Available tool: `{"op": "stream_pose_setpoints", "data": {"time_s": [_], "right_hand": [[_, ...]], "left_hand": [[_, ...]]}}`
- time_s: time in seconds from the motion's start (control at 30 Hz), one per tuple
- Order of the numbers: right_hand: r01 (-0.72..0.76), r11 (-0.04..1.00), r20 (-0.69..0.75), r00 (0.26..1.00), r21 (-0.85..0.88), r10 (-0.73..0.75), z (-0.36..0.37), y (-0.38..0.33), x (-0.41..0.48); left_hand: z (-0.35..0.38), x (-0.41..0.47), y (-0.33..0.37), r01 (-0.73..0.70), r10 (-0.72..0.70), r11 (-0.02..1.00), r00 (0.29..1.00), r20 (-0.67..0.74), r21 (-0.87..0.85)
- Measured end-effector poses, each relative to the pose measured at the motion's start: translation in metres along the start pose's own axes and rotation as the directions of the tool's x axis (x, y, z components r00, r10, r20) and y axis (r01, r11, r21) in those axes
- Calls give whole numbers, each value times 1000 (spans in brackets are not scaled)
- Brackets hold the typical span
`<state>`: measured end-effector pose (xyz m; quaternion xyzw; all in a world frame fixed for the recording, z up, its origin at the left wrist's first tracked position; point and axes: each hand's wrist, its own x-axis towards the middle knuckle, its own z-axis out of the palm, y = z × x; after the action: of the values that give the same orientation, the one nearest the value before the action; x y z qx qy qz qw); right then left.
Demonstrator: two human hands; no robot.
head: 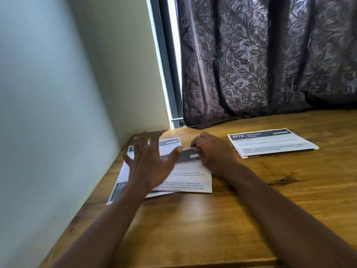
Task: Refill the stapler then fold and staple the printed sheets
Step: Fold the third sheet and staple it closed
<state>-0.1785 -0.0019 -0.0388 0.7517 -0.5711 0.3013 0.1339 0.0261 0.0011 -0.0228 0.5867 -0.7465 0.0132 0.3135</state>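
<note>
The loose printed sheets [185,178] lie on the bench [212,229] by the wall, directly under both hands, their long axis running roughly left to right. The left hand [152,161] hovers over their left part, blurred, fingers [144,140] spread wide and holding nothing. The right hand [212,153] pinches the far edge of the top sheet, so it seems the nearer one for making the fold. A folded stack [272,143] rests well apart to the right. No stapler is in view.

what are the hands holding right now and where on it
The right hand pinches the far edge of the top printed sheet, at its dark header. The left hand is spread open over the sheets, blurred, gripping nothing.
</note>
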Motion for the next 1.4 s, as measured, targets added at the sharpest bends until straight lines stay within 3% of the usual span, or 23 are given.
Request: {"op": "stream_pose_setpoints", "data": {"time_s": [0.07,0.2,0.37,0.47,0.6,0.7,0.8,1.0,1.17,1.27,1.33,1.4], "right_hand": [[-50,992,-106,992,119,63,-10,9,-2],[-193,975,-217,953,105,212,-28,34,-8],[-374,917,-198,918,-139,345,-34,46,-11],[-318,932,-211,937,-175,280,-31,39,-8],[-106,994,-69,992,-18,105,-21,24,0],[-34,999,-31,999,17,34,-15,22,6],[-54,997,-19,998,48,55,-14,26,0],[-81,995,-29,996,65,83,-19,34,-9],[-198,979,7,980,56,198,-17,35,-12],[-240,970,20,970,-26,241,-16,35,-15],[-247,969,27,969,-18,247,-16,34,-18],[-236,971,19,972,-26,236,-14,33,-19]], "left_hand": [[-4,25,-5,-100,97,986,995,-29,-131],[4,58,-12,-209,242,918,969,58,-336],[35,69,-7,-58,163,722,983,88,-690],[48,67,-3,-128,227,710,973,52,-692],[53,64,4,-214,308,730,951,32,-649],[61,61,5,-271,307,766,951,-39,-583],[69,58,9,-280,292,778,954,-72,-563],[70,53,21,-245,282,695,958,-57,-676],[69,50,22,-199,256,670,966,-28,-715],[66,56,16,-283,285,706,953,-106,-649],[65,68,10,-420,405,759,903,-144,-497],[66,87,6,-522,543,765,838,-57,-378]]}}
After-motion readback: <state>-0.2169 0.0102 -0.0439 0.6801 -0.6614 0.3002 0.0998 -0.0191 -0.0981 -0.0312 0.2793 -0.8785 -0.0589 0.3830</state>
